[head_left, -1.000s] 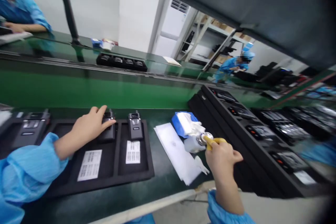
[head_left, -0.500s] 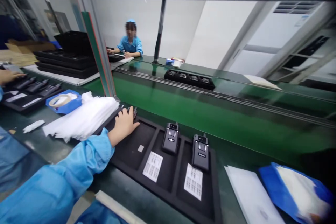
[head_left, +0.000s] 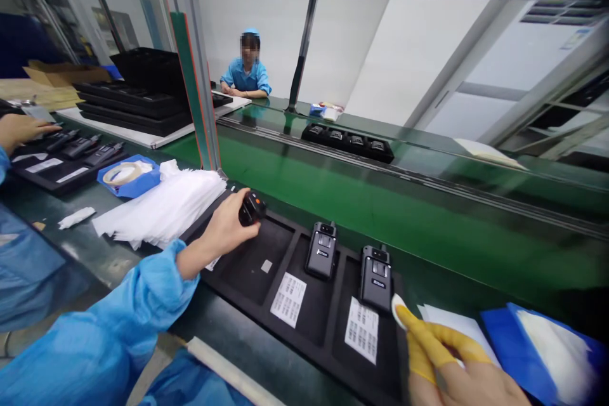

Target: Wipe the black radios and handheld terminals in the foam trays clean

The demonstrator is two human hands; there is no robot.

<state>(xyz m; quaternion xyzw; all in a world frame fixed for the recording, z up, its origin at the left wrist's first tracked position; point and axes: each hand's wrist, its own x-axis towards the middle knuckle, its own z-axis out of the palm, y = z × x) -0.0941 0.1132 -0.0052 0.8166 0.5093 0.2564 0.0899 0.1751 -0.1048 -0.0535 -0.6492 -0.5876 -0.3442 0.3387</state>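
Note:
My left hand (head_left: 223,231) grips a black two-way radio (head_left: 252,208) with an orange spot, over the left part of a black compartmented tray (head_left: 311,355). Two more radios, one in the middle compartment (head_left: 321,250) and one in the right (head_left: 377,276), lie face down with printed white label sheets (head_left: 288,300) below them. My right hand (head_left: 450,358), wearing yellow finger covers, is at the tray's right edge. Its fingers are closed around a small white piece of material (head_left: 398,311), mostly hidden. A small pale sticker (head_left: 266,266) lies in the left compartment.
A stack of white sheets (head_left: 164,206) and a blue box with tape (head_left: 128,176) stand left of the tray. At right are white paper (head_left: 457,323) and a blue container (head_left: 533,349). A co-worker's hand (head_left: 23,130) works far left; another person (head_left: 247,73) sits opposite.
My left hand has lifted and turned the radio, showing its end. My right hand has come into view at lower right with the white piece. The view has shifted slightly.

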